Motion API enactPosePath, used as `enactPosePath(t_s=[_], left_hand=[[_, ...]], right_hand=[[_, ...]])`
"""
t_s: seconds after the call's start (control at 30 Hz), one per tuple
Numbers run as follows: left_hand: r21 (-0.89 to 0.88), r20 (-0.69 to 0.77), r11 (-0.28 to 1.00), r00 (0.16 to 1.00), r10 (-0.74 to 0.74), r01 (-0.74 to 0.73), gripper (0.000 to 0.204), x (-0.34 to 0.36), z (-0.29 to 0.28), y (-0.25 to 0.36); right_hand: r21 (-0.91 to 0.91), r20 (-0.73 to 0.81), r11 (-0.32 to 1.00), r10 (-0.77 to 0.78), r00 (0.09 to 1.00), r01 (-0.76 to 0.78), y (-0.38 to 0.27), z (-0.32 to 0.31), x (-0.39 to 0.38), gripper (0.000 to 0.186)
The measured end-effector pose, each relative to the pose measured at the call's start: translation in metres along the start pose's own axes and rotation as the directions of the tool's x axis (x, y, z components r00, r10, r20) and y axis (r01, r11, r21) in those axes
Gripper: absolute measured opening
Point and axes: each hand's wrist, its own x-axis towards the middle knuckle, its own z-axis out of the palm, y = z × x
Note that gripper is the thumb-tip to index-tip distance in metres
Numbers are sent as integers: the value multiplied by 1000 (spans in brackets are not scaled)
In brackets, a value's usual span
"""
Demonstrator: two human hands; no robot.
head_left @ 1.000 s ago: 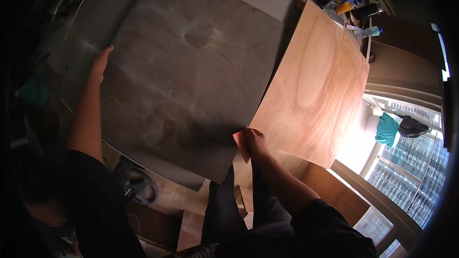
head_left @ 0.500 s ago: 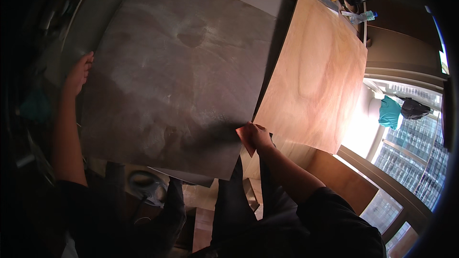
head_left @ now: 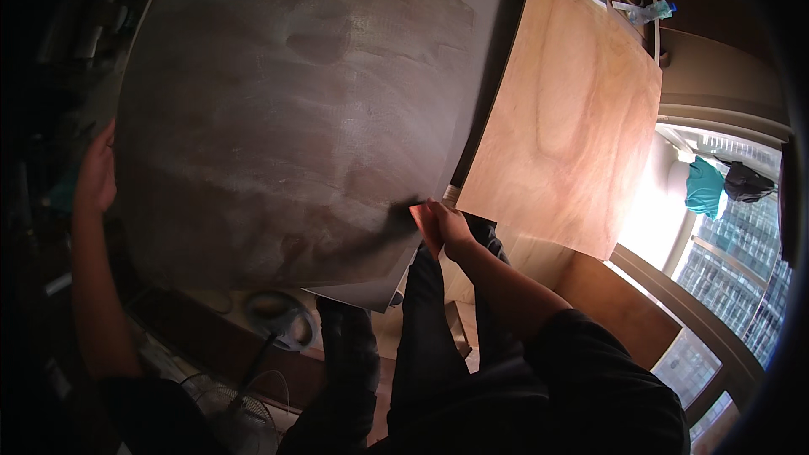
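Observation:
A large grey-brown panel point(head_left: 278, 118) with pale, dusty smears takes up the left and middle of the view. My left hand point(head_left: 99, 170) grips its left edge, the fingertips against the rim and part of the hand in shadow. At the panel's lower right corner, my right hand point(head_left: 448, 226) pinches a small reddish sheet point(head_left: 425, 223) that looks like sandpaper. The sheet lies close along the panel's edge and casts a dark shadow on its face. Below the panel, the corner of another grey board point(head_left: 364, 293) pokes out.
A pale wooden board point(head_left: 565, 109) lies to the right. Bottles point(head_left: 653, 13) and boxes stand at the far right. Below are a fan point(head_left: 227, 417) and a grey round-topped object point(head_left: 282, 320) near my legs. A bright window point(head_left: 733, 261) is on the right.
The grey-brown panel has shifted left and looks larger, and my left hand has moved left and down with its edge. My right hand and the reddish sheet have moved slightly up.

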Motion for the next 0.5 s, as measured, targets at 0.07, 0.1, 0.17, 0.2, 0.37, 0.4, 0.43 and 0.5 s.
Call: enactPosePath(t_s=[0.07, 0.1, 0.17, 0.2, 0.37, 0.4, 0.43, 0.5], left_hand=[[-5, -82, 999, 995, 52, -53, 52, -2, -20, -6], [0, -136, 996, 987, 90, -91, 52, -1, -34, -11], [-20, -149, 996, 985, 81, -85, 52, -2, -34, -12], [-30, -155, 996, 985, 78, -83, 52, -3, -34, -13], [-83, -87, 993, 992, -89, 82, 50, -11, -44, -15], [-74, -67, 991, 991, -113, 108, 49, -13, -34, -11], [-64, -83, 992, 990, -116, 111, 50, -15, -27, -10], [-44, -112, 992, 986, -121, 117, 50, -18, -14, -9]], right_hand=[[8, 48, 1000, -15, 999, 14, 3, 5, -5, 36], [-9, 76, 999, -42, 996, 43, 7, 7, -5, 35], [-41, 117, 994, -98, 988, 103, 13, 3, -2, 32], [-77, 120, 988, -124, 985, 133, 16, 3, -1, 31], [-435, 186, 840, -268, 945, 324, 15, 7, 18, 25], [-596, 226, 679, -372, 900, 430, 17, 4, 24, 24], [-724, 290, 473, -453, 843, 502, 17, 3, 28, 24], [-772, 292, 386, -490, 821, 505, 17, -6, 33, 23]])
